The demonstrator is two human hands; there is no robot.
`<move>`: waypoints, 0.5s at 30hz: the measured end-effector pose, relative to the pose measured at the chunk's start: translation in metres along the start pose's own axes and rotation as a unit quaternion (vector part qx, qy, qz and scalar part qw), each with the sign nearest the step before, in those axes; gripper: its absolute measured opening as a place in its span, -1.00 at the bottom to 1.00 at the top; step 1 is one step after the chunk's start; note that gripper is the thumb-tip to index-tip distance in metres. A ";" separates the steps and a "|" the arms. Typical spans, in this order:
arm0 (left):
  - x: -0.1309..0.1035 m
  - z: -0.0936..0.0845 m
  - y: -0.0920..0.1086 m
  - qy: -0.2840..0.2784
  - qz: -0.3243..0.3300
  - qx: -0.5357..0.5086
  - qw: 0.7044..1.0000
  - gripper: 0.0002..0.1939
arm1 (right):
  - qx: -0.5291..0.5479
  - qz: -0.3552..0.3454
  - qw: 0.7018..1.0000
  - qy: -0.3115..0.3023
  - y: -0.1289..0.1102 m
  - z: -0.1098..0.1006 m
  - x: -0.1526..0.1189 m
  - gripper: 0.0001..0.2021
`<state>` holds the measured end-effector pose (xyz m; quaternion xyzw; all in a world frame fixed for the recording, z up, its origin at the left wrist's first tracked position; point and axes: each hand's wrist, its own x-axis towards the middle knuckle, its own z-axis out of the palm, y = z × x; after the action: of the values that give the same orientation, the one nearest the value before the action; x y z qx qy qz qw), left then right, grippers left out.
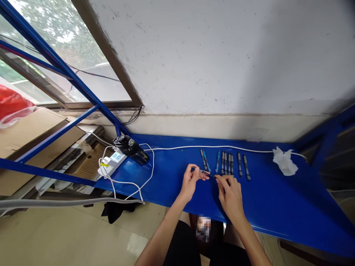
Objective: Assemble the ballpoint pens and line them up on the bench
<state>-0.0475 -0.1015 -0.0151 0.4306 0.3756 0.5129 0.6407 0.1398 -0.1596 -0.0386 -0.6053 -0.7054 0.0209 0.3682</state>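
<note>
My left hand [190,181] is closed around a slim dark pen [205,173], pinching it between thumb and fingers. Its thin end reaches across to my right hand [230,190], whose thumb and fingertips pinch it. That end looks like a refill, but it is too small to be sure. Both hands are just above the blue table. Beyond them lies a row of several pens: a dark one [203,158] beside a blue-topped one at the left, another blue-topped pen [217,160], then dark pens up to the rightmost pen [246,167].
A black bottle [134,149] lies beside a white power strip [112,162] at the table's left end. A white cable [180,148] runs along the back. Crumpled tissue [285,162] sits at the right. Blue frame bars [83,90] rise at the left.
</note>
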 end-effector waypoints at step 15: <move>0.001 0.001 0.001 0.029 0.001 -0.032 0.999 -0.59 | 0.001 0.015 1.000 0.021 -0.001 0.001 0.001 -0.71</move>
<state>-0.0473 -0.1007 -0.0139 0.3957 0.3768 0.5376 0.6422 0.1384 -0.1587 -0.0378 -0.6158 -0.6884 0.0149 0.3830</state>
